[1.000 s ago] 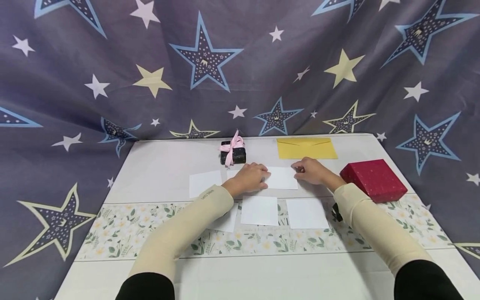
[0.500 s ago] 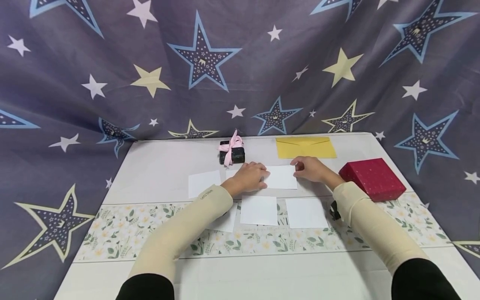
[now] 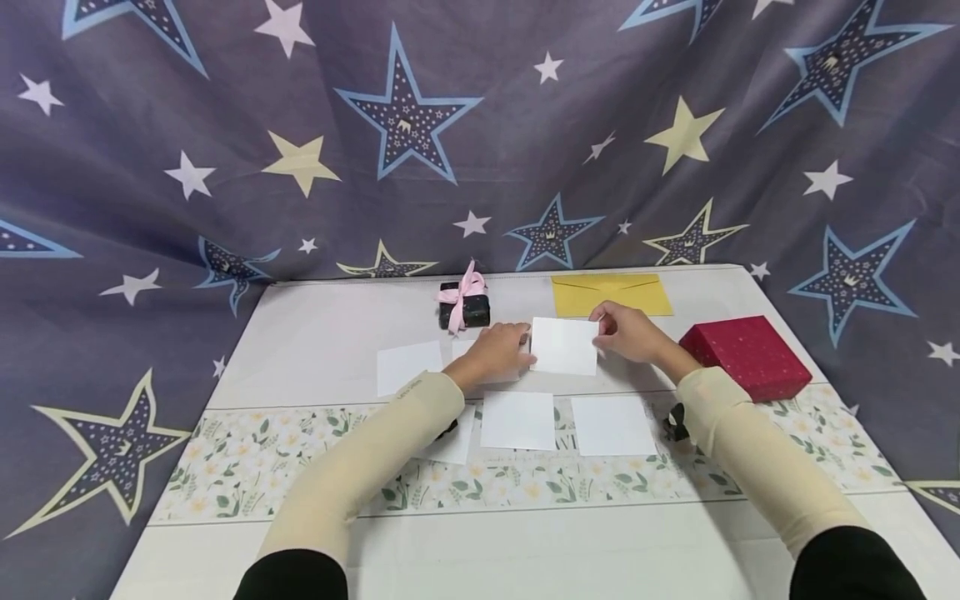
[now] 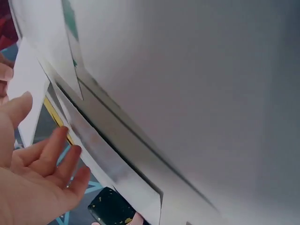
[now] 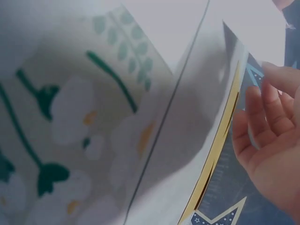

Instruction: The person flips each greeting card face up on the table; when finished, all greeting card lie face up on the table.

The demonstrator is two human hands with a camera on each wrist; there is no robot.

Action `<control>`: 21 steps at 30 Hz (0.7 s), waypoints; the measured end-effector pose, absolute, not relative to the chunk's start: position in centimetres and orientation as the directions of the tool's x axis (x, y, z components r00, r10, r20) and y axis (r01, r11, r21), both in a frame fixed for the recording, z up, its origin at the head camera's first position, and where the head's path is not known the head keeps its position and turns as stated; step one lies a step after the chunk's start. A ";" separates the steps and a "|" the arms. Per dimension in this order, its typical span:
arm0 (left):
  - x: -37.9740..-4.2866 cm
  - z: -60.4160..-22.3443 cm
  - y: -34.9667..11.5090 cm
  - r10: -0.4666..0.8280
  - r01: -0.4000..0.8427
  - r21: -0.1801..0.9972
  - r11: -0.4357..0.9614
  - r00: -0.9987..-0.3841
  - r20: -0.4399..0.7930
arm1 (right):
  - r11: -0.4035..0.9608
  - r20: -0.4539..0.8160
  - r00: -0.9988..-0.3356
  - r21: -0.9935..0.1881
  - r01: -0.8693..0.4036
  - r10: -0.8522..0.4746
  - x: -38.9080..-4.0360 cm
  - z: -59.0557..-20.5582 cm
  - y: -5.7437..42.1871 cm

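A blank white card is raised between my two hands, tilted up above the table. My right hand pinches its right edge between thumb and fingers. At the card's left edge, my left hand holds it with the thumb on the near face, the other fingers spread apart. In the right wrist view, the right thumb lies against the card. More white cards lie flat: one at the left, one front centre, one front right. Others are partly hidden under my left arm.
A yellow envelope lies at the back. Left of it stands a small black box with a pink ribbon. A dark red box sits beside my right forearm. Behind the table hangs a star-patterned cloth.
The card between my hands has come up off the table and tilted. My right hand has risen slightly with it, and my left fingers have shifted to its left edge.
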State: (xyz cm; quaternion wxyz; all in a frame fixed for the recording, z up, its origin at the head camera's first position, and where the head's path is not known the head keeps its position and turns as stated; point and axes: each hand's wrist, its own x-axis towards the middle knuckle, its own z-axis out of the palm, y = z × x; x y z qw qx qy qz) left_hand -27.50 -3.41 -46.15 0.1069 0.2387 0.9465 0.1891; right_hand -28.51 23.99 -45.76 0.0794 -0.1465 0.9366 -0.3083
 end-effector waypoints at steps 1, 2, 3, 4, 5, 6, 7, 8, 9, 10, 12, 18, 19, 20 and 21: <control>-27.6 -46.1 -3.5 0.488 0.399 0.452 0.798 -0.868 -0.095 | 0.761 -0.038 -0.945 -0.604 -0.236 -0.324 -28.5 -45.7 24.1; -27.6 -46.1 -3.5 0.484 0.389 0.488 0.781 -0.872 -0.079 | 0.753 -0.021 -0.946 -0.611 -0.245 -0.325 -28.4 -45.6 24.2; -27.6 -46.1 -3.6 0.480 0.383 0.519 0.764 -0.875 -0.061 | 0.744 -0.004 -0.945 -0.617 -0.256 -0.328 -28.3 -45.5 24.2; -27.7 -46.1 -3.6 0.477 0.378 0.548 0.746 -0.878 -0.043 | 0.735 0.014 -0.944 -0.623 -0.267 -0.331 -28.3 -45.4 24.3; -27.7 -46.0 -3.6 0.473 0.375 0.570 0.731 -0.881 -0.028 | 0.725 0.030 -0.943 -0.631 -0.276 -0.333 -28.1 -45.3 24.4; -27.8 -46.0 -3.6 0.467 0.371 0.588 0.718 -0.884 -0.012 | 0.715 0.046 -0.941 -0.638 -0.286 -0.335 -28.0 -45.2 24.4; -27.8 -45.9 -3.7 0.461 0.367 0.602 0.709 -0.888 -0.002 | 0.705 0.057 -0.940 -0.646 -0.293 -0.337 -27.9 -45.1 24.4; -27.8 -45.9 -3.7 0.454 0.360 0.613 0.703 -0.891 0.004 | 0.695 0.067 -0.937 -0.653 -0.300 -0.342 -27.8 -45.1 24.5; -27.8 -45.8 -3.7 0.448 0.356 0.620 0.699 -0.894 0.008 | 0.687 0.073 -0.936 -0.660 -0.304 -0.344 -27.7 -45.0 24.5; -27.8 -45.8 -3.7 0.444 0.352 0.624 0.698 -0.896 0.010 | 0.680 0.076 -0.935 -0.667 -0.306 -0.346 -27.6 -45.0 24.5; -27.8 -45.8 -3.7 0.435 0.344 0.629 0.697 -0.900 0.010 | 0.668 0.076 -0.935 -0.680 -0.303 -0.347 -27.3 -45.0 24.6; -27.8 -46.1 -3.9 0.410 0.364 0.621 0.694 -0.909 0.073 | 0.565 0.017 -0.943 -0.797 -0.214 -0.333 -26.5 -44.8 24.9; -27.8 -46.1 -4.0 0.409 0.376 0.617 0.691 -0.908 0.095 | 0.542 0.002 -0.944 -0.819 -0.191 -0.329 -26.4 -44.8 25.0; -27.8 -46.2 -4.0 0.407 0.386 0.616 0.687 -0.906 0.115 | 0.523 -0.013 -0.946 -0.836 -0.168 -0.324 -26.3 -44.7 25.0; -27.7 -46.3 -4.1 0.407 0.399 0.613 0.682 -0.903 0.136 | 0.505 -0.027 -0.947 -0.850 -0.146 -0.320 -26.3 -44.7 25.1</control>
